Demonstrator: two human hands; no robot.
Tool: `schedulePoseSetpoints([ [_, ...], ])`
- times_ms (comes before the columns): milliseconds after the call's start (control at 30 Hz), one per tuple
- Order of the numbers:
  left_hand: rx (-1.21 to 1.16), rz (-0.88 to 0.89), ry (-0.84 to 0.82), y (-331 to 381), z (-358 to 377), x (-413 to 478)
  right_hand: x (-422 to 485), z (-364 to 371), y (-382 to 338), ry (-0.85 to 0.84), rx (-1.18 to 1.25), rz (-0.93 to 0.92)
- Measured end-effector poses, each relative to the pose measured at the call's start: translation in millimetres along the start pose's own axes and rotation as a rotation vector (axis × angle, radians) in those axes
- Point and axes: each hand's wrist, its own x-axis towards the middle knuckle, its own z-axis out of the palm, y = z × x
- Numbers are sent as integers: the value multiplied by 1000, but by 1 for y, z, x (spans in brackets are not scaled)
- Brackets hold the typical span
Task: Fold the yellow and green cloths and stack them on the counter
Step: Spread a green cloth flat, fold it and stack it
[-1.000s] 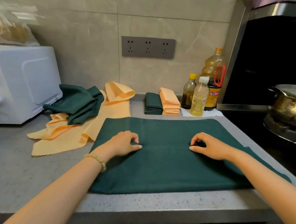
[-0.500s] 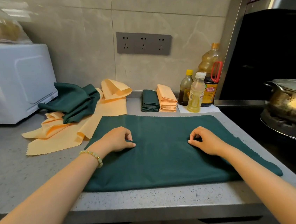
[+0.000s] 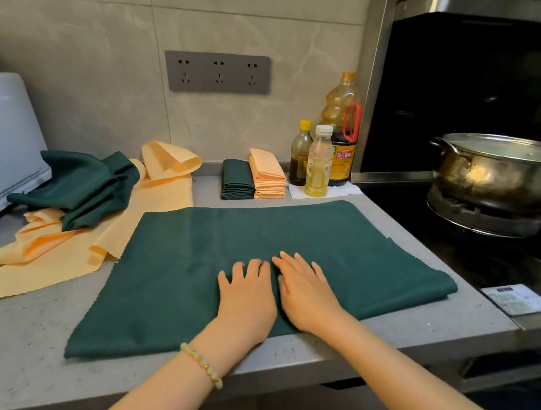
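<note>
Head view: left hand (image 3: pixel 247 294) and right hand (image 3: pixel 304 289), fingers flat, gripping nothing, press green cloth (image 3: pixel 350 246) mid-surface (image 3: pixel 28 357), probably flattening it for the next fold.

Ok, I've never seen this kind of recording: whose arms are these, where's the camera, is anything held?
No machine here: these are a person's bare arms, filmed by one wide-angle camera worn on their head, looking forward and down. The left hand and right hand lie flat, side by side, on a green cloth spread on the grey counter; nothing is in either grip. Behind it stand a folded green stack and a folded yellow stack. To the left lies an unfolded yellow cloth heap with a crumpled green cloth on top. At the right stand bottles and a pot.
</note>
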Motion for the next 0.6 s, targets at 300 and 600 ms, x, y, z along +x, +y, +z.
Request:
schedulePoseSetpoints([
  [300, -115, 43, -53, -12, 6, -4, -21, -18, 62, 1, -109, 107],
  [600, -97, 38, -96, -12, 5, -5, -43, -55, 153, -8, -129, 314],
])
